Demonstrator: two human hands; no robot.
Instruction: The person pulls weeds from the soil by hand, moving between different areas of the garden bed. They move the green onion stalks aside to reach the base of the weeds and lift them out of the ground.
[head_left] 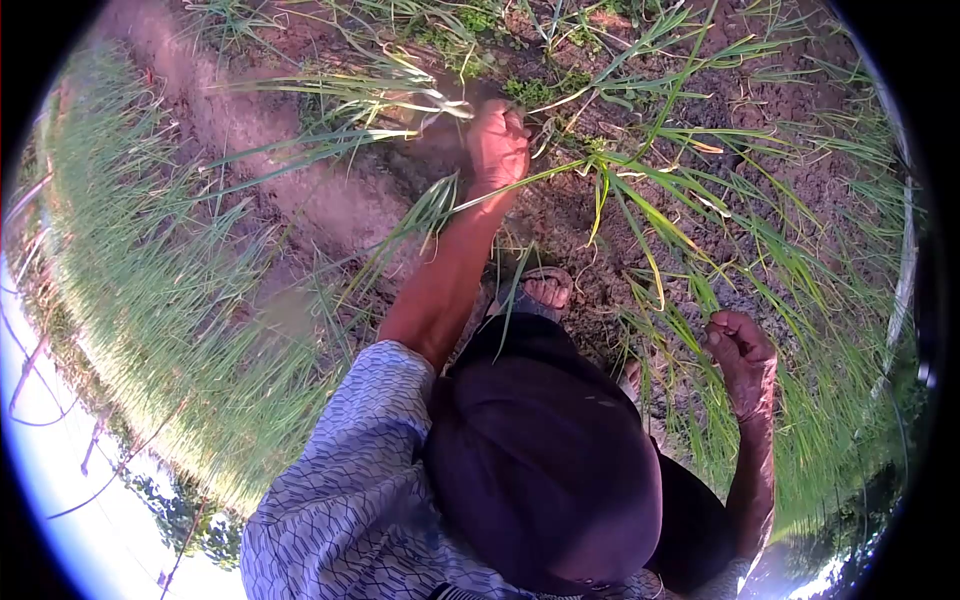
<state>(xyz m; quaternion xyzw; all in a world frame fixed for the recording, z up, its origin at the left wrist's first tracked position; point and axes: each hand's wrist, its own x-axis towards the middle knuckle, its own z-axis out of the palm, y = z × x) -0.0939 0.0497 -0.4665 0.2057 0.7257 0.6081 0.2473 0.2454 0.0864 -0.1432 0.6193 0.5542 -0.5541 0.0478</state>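
Observation:
My left hand (499,142) is down close to the soil among long green plants that look like onions. Its fingers are curled closed, and whatever is inside them is hidden. Just left of it lie bent, pale and yellowing leaves (440,106); small low weeds (545,90) grow to its upper right. A leafy onion-like plant (598,160) spreads its blades to the right, one crossing over my left wrist. My right hand (741,348) hangs farther right above the green leaves, thumb and fingers pressed together. I cannot make out anything between them.
Dense rows of thin green leaves (150,290) fill the left side, with more on the right. A bare ridge of soil (300,185) runs between the plants. My sandalled foot (546,290) stands on the ground below my left hand. A dark cap (545,470) covers the lower middle.

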